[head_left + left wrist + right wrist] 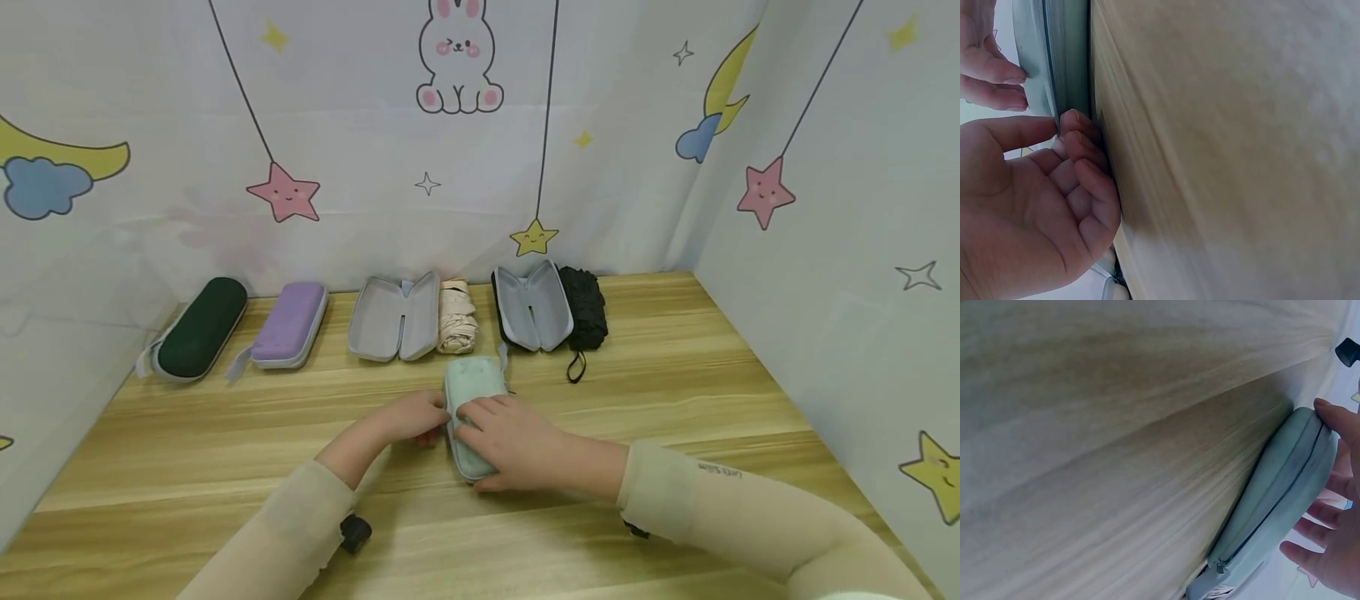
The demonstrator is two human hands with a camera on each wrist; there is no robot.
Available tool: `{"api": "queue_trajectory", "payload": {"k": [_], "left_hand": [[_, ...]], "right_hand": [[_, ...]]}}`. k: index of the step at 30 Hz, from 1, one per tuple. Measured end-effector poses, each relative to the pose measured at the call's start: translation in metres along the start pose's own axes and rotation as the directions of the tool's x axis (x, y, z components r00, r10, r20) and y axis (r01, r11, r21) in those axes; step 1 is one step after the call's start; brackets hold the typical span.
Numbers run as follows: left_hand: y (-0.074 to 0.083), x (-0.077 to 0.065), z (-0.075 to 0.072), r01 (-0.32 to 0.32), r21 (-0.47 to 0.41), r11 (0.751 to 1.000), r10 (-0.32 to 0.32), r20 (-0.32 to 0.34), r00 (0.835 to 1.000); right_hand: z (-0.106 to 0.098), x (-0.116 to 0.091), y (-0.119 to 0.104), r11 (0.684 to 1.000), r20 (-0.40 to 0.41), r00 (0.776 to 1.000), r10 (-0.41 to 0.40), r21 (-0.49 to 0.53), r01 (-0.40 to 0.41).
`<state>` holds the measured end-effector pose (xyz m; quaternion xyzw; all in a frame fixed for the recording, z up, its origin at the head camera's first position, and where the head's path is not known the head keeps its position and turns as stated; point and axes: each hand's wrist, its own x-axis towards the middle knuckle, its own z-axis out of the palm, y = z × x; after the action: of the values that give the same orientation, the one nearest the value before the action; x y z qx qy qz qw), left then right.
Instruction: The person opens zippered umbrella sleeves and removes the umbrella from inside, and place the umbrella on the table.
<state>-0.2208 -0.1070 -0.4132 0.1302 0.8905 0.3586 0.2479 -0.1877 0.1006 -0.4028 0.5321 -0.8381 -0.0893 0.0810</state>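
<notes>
A mint-green zippered hard case (477, 377) lies on the wooden table between my hands. At its left side my left hand (412, 417) pinches the zipper edge between thumb and fingertips; whether a zipper pull is between them is hidden. In the left wrist view, the left hand (1041, 200) has its other fingers curled low against the table. My right hand (517, 446) rests across the case's top, fingers spread, its thumb touching the near end. The right wrist view shows a zipper slider (1221, 567) at the case's strap end.
Along the back wall stand a dark green case (204, 327), a purple case (291, 325), and two opened grey-lined cases, one (381, 321) beside a beige folded bundle (457, 318), the other (536, 308) beside a black folded bundle (585, 308) with a wrist loop.
</notes>
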Motion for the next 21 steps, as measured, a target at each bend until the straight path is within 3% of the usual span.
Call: {"api": "queue_trajectory", "payload": {"k": [5, 12, 21], "left_hand": [[-0.003, 0.003, 0.0, -0.01, -0.018, 1.0, 0.011, 0.021, 1.0], [-0.001, 0.004, -0.002, 0.022, -0.064, 0.998, -0.019, 0.049, 0.999], [0.0, 0.004, -0.001, 0.039, 0.003, 0.999, -0.039, 0.038, 0.999]], "right_hand": [[0.0, -0.003, 0.0, 1.0, -0.037, 0.999, -0.004, 0.02, 0.005], [-0.005, -0.009, 0.006, 0.998, -0.124, 0.992, -0.005, 0.069, 0.014], [-0.017, -0.022, 0.015, 0.99, -0.179, 0.978, -0.104, 0.073, 0.119]]}}
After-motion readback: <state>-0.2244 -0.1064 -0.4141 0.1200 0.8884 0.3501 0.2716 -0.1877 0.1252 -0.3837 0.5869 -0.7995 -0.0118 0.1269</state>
